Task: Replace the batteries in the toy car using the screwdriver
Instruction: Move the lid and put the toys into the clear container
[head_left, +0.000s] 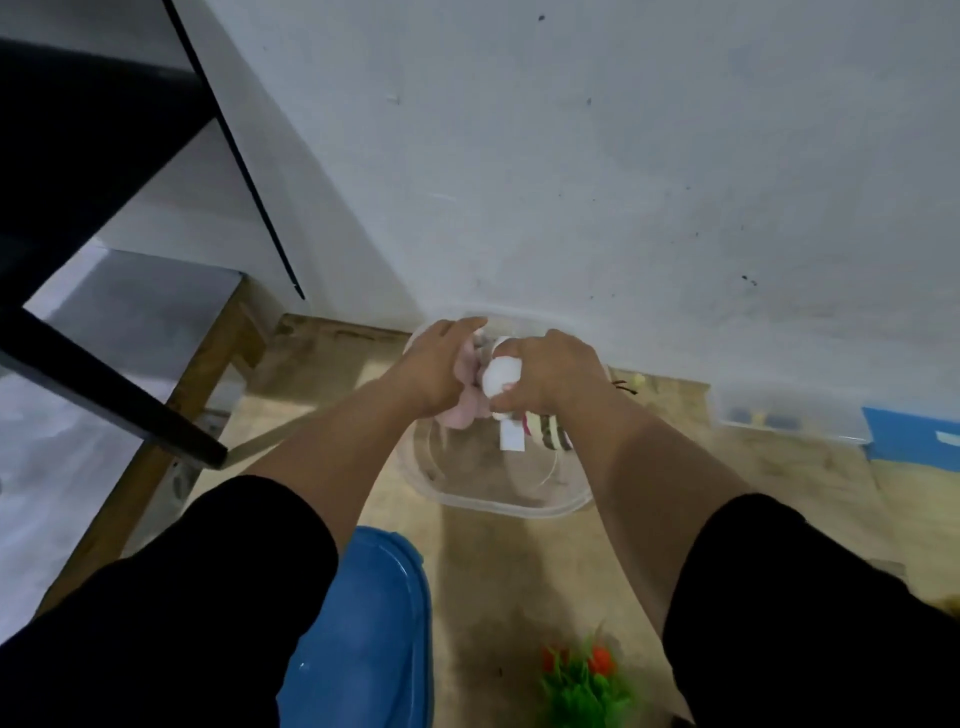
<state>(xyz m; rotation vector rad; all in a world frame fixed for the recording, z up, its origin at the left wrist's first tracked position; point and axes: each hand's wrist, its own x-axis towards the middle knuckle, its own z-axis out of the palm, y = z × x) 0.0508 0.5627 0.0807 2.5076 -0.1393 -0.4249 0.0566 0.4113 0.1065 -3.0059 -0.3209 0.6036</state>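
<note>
Both my hands reach into a clear plastic tub (498, 506) that stands on the wooden table by the wall. My left hand (439, 366) grips a pale pink soft item (467, 410). My right hand (545, 371) is closed on a white rounded object (501, 376). A white tag (511, 434) and a striped piece (550, 431) hang below my right hand. No toy car, screwdriver or batteries can be made out; the view is blurred.
A blue lid (374, 623) lies at the near table edge between my arms. Green plastic foliage with red-orange bits (584, 680) sits near front. Another clear container (784, 410) and a blue sheet (914, 436) are at right. A dark frame (114, 389) crosses the left.
</note>
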